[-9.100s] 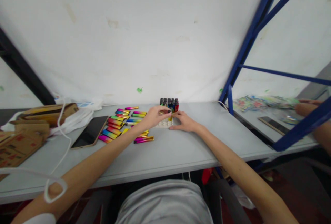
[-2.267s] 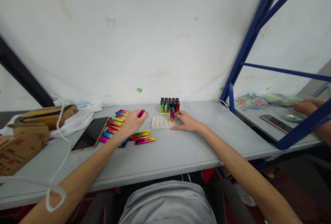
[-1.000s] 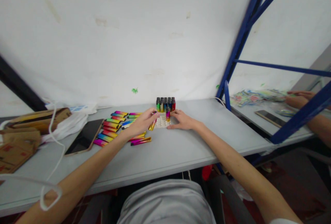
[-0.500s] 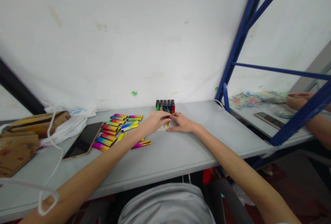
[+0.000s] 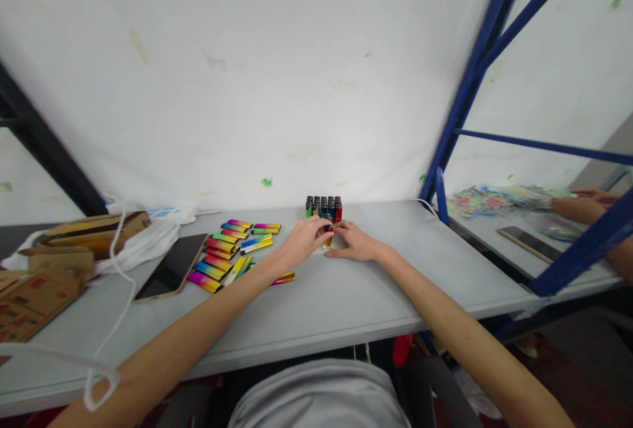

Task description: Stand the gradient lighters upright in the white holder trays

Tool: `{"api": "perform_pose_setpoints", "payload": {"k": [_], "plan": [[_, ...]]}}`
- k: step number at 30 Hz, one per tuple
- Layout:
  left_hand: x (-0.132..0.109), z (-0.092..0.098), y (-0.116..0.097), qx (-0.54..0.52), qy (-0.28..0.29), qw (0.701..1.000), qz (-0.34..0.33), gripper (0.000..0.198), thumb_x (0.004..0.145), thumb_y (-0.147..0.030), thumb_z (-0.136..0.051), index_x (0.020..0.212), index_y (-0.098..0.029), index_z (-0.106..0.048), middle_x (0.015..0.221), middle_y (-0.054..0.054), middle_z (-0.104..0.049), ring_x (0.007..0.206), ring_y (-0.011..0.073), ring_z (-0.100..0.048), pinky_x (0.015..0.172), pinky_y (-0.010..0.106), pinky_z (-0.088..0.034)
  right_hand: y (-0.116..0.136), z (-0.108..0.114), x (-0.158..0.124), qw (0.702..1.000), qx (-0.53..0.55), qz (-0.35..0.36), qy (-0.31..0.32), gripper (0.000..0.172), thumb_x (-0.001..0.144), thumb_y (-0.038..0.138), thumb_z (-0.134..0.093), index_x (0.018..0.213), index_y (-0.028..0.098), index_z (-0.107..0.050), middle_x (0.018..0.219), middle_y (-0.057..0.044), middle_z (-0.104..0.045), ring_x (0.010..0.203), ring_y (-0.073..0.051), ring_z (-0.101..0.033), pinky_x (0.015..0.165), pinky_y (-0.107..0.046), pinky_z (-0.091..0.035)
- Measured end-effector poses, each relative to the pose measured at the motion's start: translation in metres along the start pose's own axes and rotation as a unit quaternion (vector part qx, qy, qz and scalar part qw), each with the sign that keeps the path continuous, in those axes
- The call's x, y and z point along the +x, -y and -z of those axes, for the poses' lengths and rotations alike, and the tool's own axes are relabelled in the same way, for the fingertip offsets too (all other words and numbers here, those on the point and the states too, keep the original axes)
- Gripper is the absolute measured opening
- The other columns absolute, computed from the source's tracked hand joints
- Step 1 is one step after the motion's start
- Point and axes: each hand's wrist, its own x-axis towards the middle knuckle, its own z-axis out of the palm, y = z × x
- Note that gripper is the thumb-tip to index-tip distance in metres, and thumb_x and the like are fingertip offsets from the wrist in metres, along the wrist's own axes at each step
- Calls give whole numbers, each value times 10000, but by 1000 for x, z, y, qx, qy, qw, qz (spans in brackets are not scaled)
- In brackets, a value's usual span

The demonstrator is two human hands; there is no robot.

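Observation:
My left hand [image 5: 307, 241] is closed, thumb and forefinger pinching what looks like a small lighter [image 5: 329, 238] with a dark top and a yellow-orange body. My right hand [image 5: 357, 243] lies close against its right side, fingers bent and thumb low on the table side; what the fingertips grip is largely hidden. A whitish piece [image 5: 320, 250] shows partly below the fingers. Just behind stands a tight block of upright lighters [image 5: 324, 205] with black tops and green, blue and red bodies. Left of my left hand lie several shiny multicoloured lighters [image 5: 217, 245], flat on the table.
A phone [image 5: 173, 266] lies left of the loose lighters, beside a white plastic bag [image 5: 148, 246] and torn cardboard boxes [image 5: 44, 293]. A white cable [image 5: 119, 270] hangs at left. A blue metal frame [image 5: 462, 95] rises at right; beyond it another person's arm [image 5: 573, 212] reaches over plastic packets [image 5: 494, 200].
The whole view has shifted slightly, so things sit further right. Both my hands remain together in front of the lighter block, and more of the pinched lighter's dark top shows.

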Motion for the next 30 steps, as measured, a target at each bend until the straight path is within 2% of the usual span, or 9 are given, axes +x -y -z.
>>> {"api": "perform_pose_setpoints", "payload": {"k": [3, 5, 9, 12, 16, 19, 23, 26, 30], "plan": [[-5, -4, -2, -37, 20, 999, 3, 338, 961, -245, -603, 1297, -221, -585, 969, 50, -712, 852, 213, -673, 788, 326, -514, -1, -1, 0, 1000, -6, 3, -3, 675, 875, 608, -729, 1365, 157, -617, 1337, -176, -608, 1270, -337, -531, 1118, -499, -426], [-7, 1, -7, -56, 16, 998, 9, 374, 957, -283, -615, 1319, -236, -534, 978, 42, -711, 858, 211, -677, 787, 322, -512, -2, -2, -1, 1000, -9, 4, -7, 665, 879, 602, -728, 1358, 153, -621, 1337, -182, -611, 1270, -341, -536, 1114, -503, -429], [-12, 39, -8, -33, 10, 999, 41, 340, 972, -447, -574, 1235, -232, -577, 888, 37, -720, 811, 218, -679, 781, 329, -510, -2, -3, 0, 1000, -10, 7, -15, 666, 874, 598, -737, 1352, 147, -623, 1340, -189, -621, 1263, -355, -548, 1107, -517, -433], [-18, 77, 20, 35, -1, 994, 102, 321, 972, -476, -515, 1097, -214, -651, 870, 53, -736, 761, 220, -671, 796, 344, -521, 0, -3, 1, 1000, -6, 0, -21, 720, 850, 622, -750, 1360, 134, -608, 1354, -203, -612, 1266, -363, -553, 1103, -519, -435], [-32, 109, 84, 194, 10, 969, 153, 368, 888, -396, -535, 1086, -147, -720, 1033, 148, -747, 1008, 314, -680, 995, 446, -491, 0, -5, 2, 999, -16, -18, -23, 747, 827, 650, -757, 1334, 121, -613, 1318, -211, -617, 1237, -364, -568, 1083, -522, -448], [-43, 110, 120, 249, 59, 951, 176, 426, 875, -324, -494, 1164, -127, -738, 1163, 178, -731, 1118, 319, -666, 1068, 432, -459, 0, -8, 2, 999, -21, -34, -30, 732, 823, 653, -759, 1314, 127, -623, 1307, -211, -614, 1225, -364, -571, 1081, -529, -445], [-47, 93, 139, 257, 95, 947, 166, 455, 909, -312, -458, 1242, -138, -714, 1313, 173, -693, 1264, 305, -605, 1124, 427, -415, 1, -7, 0, 999, -17, -39, -25, 741, 839, 659, -738, 1330, 118, -613, 1312, -216, -609, 1221, -363, -571, 1084, -532, -442], [-45, 83, 143, 232, 120, 952, 158, 376, 936, -312, -440, 1072, -151, -751, 1224, 181, -726, 1195, 291, -641, 1088, 407, -436, 2, -6, 0, 999, -17, -38, -15, 749, 853, 683, -705, 1328, 111, -615, 1297, -214, -613, 1196, -357, -578, 1070, -524, -457], [-43, 85, 144, 178, 91, 967, 159, 300, 900, -383, -513, 921, -172, -726, 1056, 177, -745, 1046, 301, -675, 976, 394, -488, 2, -6, 1, 999, -22, -44, -17, 756, 843, 694, -708, 1330, 124, -617, 1284, -205, -615, 1200, -361, -573, 1074, -535, -454]]}}
